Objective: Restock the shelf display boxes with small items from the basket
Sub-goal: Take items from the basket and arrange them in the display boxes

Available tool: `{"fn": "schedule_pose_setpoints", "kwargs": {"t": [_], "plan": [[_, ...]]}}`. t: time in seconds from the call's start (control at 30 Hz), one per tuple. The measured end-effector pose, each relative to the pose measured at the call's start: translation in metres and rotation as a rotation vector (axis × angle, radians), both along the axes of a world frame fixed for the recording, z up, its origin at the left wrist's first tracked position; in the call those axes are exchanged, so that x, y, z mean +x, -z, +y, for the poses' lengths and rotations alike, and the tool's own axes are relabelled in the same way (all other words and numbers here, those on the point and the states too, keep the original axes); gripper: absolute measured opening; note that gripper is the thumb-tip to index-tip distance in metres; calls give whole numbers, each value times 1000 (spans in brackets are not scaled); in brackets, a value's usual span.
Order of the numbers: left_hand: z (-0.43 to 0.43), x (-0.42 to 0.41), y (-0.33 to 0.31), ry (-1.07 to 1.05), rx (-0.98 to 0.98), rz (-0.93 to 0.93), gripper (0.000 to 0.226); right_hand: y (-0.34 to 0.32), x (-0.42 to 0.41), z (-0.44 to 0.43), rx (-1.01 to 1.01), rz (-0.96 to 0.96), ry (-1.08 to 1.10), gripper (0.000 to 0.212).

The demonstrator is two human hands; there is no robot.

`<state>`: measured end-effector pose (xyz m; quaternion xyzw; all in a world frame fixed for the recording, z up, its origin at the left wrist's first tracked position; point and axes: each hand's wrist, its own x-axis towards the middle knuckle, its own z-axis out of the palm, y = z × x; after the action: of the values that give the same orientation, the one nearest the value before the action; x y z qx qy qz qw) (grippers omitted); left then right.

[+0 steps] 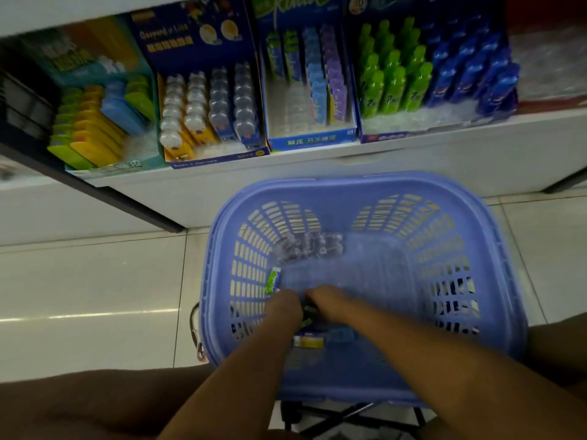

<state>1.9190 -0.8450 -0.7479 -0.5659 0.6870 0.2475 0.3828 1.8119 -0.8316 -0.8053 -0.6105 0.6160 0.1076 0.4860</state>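
A blue slotted plastic basket (495, 268) sits in front of me below the shelf. Both hands reach down into its near left part. My left hand (284, 304) and my right hand (330, 301) are close together over small packaged items; motion blur hides the fingers. A green-and-white small packet (273, 280) stands just beyond my left hand. A clump of clear-wrapped items (309, 247) lies further in. A yellow-and-blue packet (307, 341) lies between my forearms. Open display boxes stand on the shelf (413, 160) above.
The shelf holds a teal box of yellow and green items (92, 128), a dark blue box of clear-capped items (206, 112), a blue box of blue and purple packets (313, 87) and a box of green and blue bottle shapes (438, 74). A carabiner (198, 341) hangs beside the basket.
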Motion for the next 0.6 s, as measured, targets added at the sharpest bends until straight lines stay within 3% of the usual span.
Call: {"fn": "schedule_pose_setpoints", "kwargs": {"t": [0.1, 0.2, 0.27, 0.37, 0.5, 0.6], "plan": [[-3, -3, -2, -86, 71, -10, 37, -10, -21, -12, 94, -32, 48, 15], [-15, -6, -12, -264, 271, 56, 33, -29, -50, -28, 238, -309, 194, 42], [-23, -7, -16, -554, 390, 201, 21, -54, -67, -37, 324, -535, 390, 44], [-41, -11, -38, -845, 490, 464, 26, -96, -86, -53, 275, -743, 514, 35], [-73, -15, -77, -1024, 450, 755, 21, -159, -105, -67, 167, -838, 484, 31], [-94, -11, -111, -1028, 483, 958, 27, -208, -113, -76, 37, -879, 492, 25]]}}
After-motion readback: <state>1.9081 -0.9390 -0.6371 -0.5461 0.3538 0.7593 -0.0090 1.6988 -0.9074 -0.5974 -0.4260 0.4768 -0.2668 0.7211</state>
